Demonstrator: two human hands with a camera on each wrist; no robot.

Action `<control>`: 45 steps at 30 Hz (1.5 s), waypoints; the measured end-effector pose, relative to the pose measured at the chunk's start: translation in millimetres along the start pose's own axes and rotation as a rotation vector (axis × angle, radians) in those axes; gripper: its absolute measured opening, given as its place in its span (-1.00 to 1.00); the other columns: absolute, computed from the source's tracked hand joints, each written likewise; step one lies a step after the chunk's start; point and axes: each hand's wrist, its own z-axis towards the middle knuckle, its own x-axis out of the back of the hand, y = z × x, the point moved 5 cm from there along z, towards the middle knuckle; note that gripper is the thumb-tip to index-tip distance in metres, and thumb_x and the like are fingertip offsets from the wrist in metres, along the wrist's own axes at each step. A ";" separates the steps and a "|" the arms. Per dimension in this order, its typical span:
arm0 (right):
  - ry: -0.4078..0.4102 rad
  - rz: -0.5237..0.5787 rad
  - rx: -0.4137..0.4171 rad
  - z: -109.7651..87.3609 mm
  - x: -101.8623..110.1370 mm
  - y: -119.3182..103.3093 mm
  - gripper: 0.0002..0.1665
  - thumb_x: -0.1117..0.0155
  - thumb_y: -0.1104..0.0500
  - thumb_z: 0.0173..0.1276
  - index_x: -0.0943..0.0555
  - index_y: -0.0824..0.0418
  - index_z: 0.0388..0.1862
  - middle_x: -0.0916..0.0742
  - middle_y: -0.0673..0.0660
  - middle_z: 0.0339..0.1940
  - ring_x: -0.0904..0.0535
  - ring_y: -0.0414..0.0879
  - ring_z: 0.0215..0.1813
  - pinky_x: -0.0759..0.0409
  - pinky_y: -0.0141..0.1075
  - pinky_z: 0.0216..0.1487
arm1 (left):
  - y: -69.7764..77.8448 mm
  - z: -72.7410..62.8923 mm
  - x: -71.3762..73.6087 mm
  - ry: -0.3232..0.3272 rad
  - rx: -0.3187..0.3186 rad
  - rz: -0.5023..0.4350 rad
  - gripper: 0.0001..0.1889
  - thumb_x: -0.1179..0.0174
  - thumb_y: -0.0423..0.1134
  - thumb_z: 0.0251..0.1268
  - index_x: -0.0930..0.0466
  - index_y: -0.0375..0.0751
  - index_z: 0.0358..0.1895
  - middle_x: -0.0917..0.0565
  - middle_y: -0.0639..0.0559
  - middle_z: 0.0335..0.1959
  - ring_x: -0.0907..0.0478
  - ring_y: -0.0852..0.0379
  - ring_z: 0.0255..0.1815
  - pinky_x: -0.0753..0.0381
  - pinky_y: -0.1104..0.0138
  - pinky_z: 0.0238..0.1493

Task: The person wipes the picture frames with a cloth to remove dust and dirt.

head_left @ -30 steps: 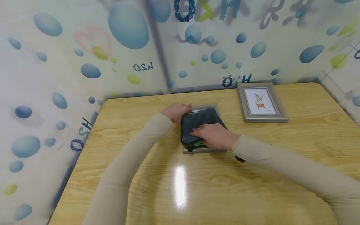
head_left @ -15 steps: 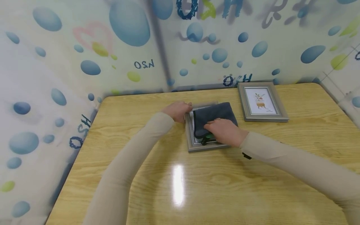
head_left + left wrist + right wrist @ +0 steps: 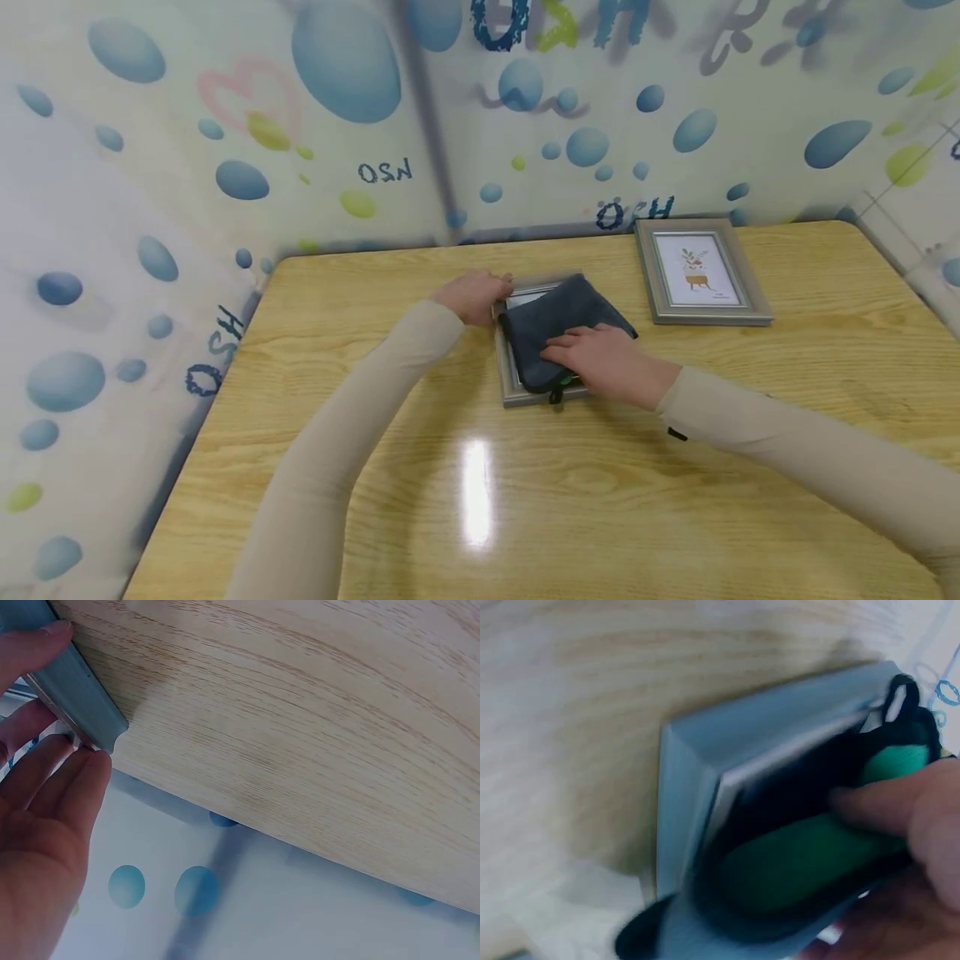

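A grey picture frame [image 3: 510, 393] lies flat on the wooden table, partly covered by a dark blue cloth [image 3: 551, 321] with black trim. My left hand [image 3: 471, 297] holds the frame at its far left corner. In the left wrist view, the thumb of that left hand [image 3: 52, 817] and its fingers are on either side of the frame's edge [image 3: 79, 686]. My right hand [image 3: 611, 362] grips the cloth over the frame's lower right part. The right wrist view shows my thumb on the cloth's green underside [image 3: 795, 862] and a small black loop at its corner.
A second grey frame [image 3: 660, 287] with a plant picture lies at the back right of the wooden table [image 3: 570, 500]. Behind the table stands a wall [image 3: 300, 183] with blue and green drop shapes.
My right hand has slid the cloth to the right across the frame, and the cloth has turned. The frame has shifted slightly right. My left hand stays at its corner.
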 end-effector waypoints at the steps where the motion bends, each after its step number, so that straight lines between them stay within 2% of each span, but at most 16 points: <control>1: 0.004 -0.030 -0.032 -3.0 1.8 2.1 -0.51 -0.35 0.34 0.26 -0.58 0.18 0.18 -0.63 0.16 0.15 -0.52 0.15 0.17 -0.54 0.01 0.05 | 0.2 0.1 0.7 0.010 -0.006 -0.003 -0.71 -0.34 -0.43 0.07 -0.59 -0.29 -0.09 -0.56 -0.19 0.16 -0.60 -0.07 -0.16 -0.56 0.16 -0.10; 5: 0.011 -0.107 -0.130 -9.3 7.3 6.7 -0.61 -0.40 0.32 0.20 -0.63 0.18 0.04 -0.69 0.16 0.01 -0.57 0.13 0.04 -0.57 -0.01 -0.08 | 0.3 -0.6 1.8 0.034 -0.023 -0.033 -0.70 -0.32 -0.49 0.01 -0.58 -0.33 -0.12 -0.46 -0.24 0.27 -0.60 -0.10 -0.14 -0.56 0.15 -0.07; 8: -0.006 -0.092 -0.131 -6.7 5.4 1.5 -0.64 -0.35 0.33 0.26 -0.62 0.21 0.05 -0.68 0.19 0.01 -0.57 0.16 0.03 -0.58 -0.01 -0.10 | 0.1 -1.1 1.3 0.015 -0.009 -0.051 -0.71 -0.30 -0.50 0.03 -0.58 -0.33 -0.11 -0.39 -0.26 0.33 -0.59 -0.13 -0.10 -0.56 0.16 -0.07; 10: -0.006 -0.045 -0.089 -2.8 2.9 -5.8 -0.61 -0.32 0.35 0.28 -0.59 0.25 0.10 -0.66 0.22 0.06 -0.57 0.18 0.06 -0.58 -0.01 -0.06 | 0.4 -1.2 1.1 -0.006 0.008 -0.055 -0.68 -0.30 -0.49 0.06 -0.58 -0.31 -0.05 -0.35 -0.26 0.35 -0.59 -0.13 -0.06 -0.56 0.18 -0.06; 13: 0.019 0.045 0.016 3.7 -0.3 -18.4 -0.53 -0.28 0.37 0.31 -0.52 0.29 0.21 -0.61 0.25 0.16 -0.53 0.19 0.16 -0.54 -0.01 0.06 | 0.6 -0.5 0.8 -0.046 0.039 -0.052 -0.64 -0.31 -0.48 0.11 -0.57 -0.28 0.03 -0.35 -0.22 0.36 -0.58 -0.10 -0.03 -0.55 0.20 -0.03; 16: 0.067 0.090 0.111 6.1 -0.7 -27.4 -0.47 -0.30 0.38 0.28 -0.50 0.29 0.25 -0.58 0.25 0.21 -0.51 0.17 0.19 -0.50 -0.02 0.13 | 0.4 -0.2 0.9 -0.063 0.053 -0.044 -0.62 -0.30 -0.50 0.12 -0.57 -0.25 0.05 -0.39 -0.20 0.34 -0.57 -0.09 -0.03 -0.54 0.22 -0.03; 19: 0.071 0.112 0.135 3.8 -2.4 -27.9 -0.45 -0.27 0.40 0.29 -0.49 0.27 0.28 -0.56 0.23 0.24 -0.48 0.17 0.22 -0.46 -0.01 0.17 | -0.4 -0.8 1.1 -0.063 0.048 -0.047 -0.65 -0.28 -0.54 0.13 -0.59 -0.26 0.01 -0.37 -0.21 0.35 -0.57 -0.10 -0.04 -0.54 0.21 -0.06; 23: 0.020 0.106 0.092 -6.0 -3.0 -17.8 -0.43 -0.26 0.43 0.28 -0.50 0.23 0.28 -0.56 0.19 0.26 -0.45 0.17 0.26 -0.44 0.05 0.18 | -0.9 -1.7 2.3 -0.051 0.028 -0.058 -0.70 -0.32 -0.50 0.11 -0.58 -0.30 -0.06 -0.37 -0.25 0.34 -0.58 -0.10 -0.05 -0.53 0.20 -0.09; 26: -0.019 0.010 0.017 -16.9 1.9 -7.4 -0.48 -0.30 0.40 0.27 -0.55 0.19 0.22 -0.60 0.17 0.21 -0.48 0.16 0.23 -0.48 0.05 0.14 | -0.2 -2.0 3.4 -0.041 0.014 -0.065 -0.70 -0.35 -0.46 0.08 -0.58 -0.33 -0.08 -0.37 -0.27 0.33 -0.57 -0.12 -0.04 -0.53 0.18 -0.06; 29: -0.025 -0.090 -0.059 -24.7 7.5 0.5 -0.57 -0.34 0.35 0.24 -0.62 0.16 0.11 -0.66 0.16 0.11 -0.52 0.15 0.16 -0.53 0.02 0.06 | 0.3 -1.8 3.6 -0.033 0.008 -0.068 -0.69 -0.38 -0.42 0.06 -0.59 -0.34 -0.09 -0.35 -0.27 0.36 -0.57 -0.12 -0.01 -0.53 0.16 -0.01; 32: -0.023 -0.111 -0.080 -24.6 8.1 1.3 -0.61 -0.33 0.36 0.25 -0.63 0.18 0.07 -0.66 0.19 0.07 -0.53 0.17 0.14 -0.55 0.00 0.01 | 0.2 -0.8 3.3 -0.021 0.007 -0.065 -0.69 -0.39 -0.42 0.05 -0.59 -0.33 -0.10 -0.50 -0.24 0.21 -0.57 -0.09 -0.07 -0.53 0.16 -0.03; 34: -0.030 -0.081 -0.065 -20.8 5.6 -1.8 -0.59 -0.30 0.37 0.27 -0.60 0.21 0.12 -0.64 0.22 0.11 -0.52 0.19 0.15 -0.55 0.00 0.01 | 0.1 -0.2 3.1 -0.017 0.012 -0.062 -0.70 -0.40 -0.42 0.03 -0.58 -0.32 -0.13 -0.57 -0.19 0.06 -0.57 -0.07 -0.13 -0.54 0.17 -0.06; 36: -0.025 -0.020 -0.028 -16.0 1.2 -5.9 -0.54 -0.27 0.40 0.29 -0.56 0.25 0.18 -0.61 0.24 0.16 -0.50 0.21 0.18 -0.53 0.00 0.07 | 0.7 0.4 3.6 -0.019 0.019 -0.047 -0.73 -0.39 -0.43 0.04 -0.58 -0.30 -0.17 -0.58 -0.17 0.00 -0.56 -0.05 -0.19 -0.53 0.17 -0.10; 41: 0.049 0.157 0.116 -5.7 -4.4 -18.9 -0.46 -0.24 0.43 0.29 -0.50 0.27 0.27 -0.57 0.23 0.23 -0.48 0.20 0.22 -0.45 0.01 0.19 | 4.1 1.3 5.3 -0.057 0.045 -0.018 -0.80 -0.23 -0.52 0.13 -0.59 -0.28 -0.17 -0.55 -0.19 0.13 -0.55 -0.04 -0.22 -0.50 0.20 -0.16; 45: 0.078 0.192 0.157 -8.0 -4.7 -20.1 -0.43 -0.23 0.46 0.26 -0.49 0.26 0.28 -0.57 0.21 0.24 -0.47 0.17 0.24 -0.45 0.01 0.19 | 5.7 0.9 5.8 -0.061 0.049 -0.025 -0.76 -0.20 -0.54 0.15 -0.60 -0.28 -0.11 -0.58 -0.15 -0.02 -0.56 -0.04 -0.20 -0.53 0.22 -0.15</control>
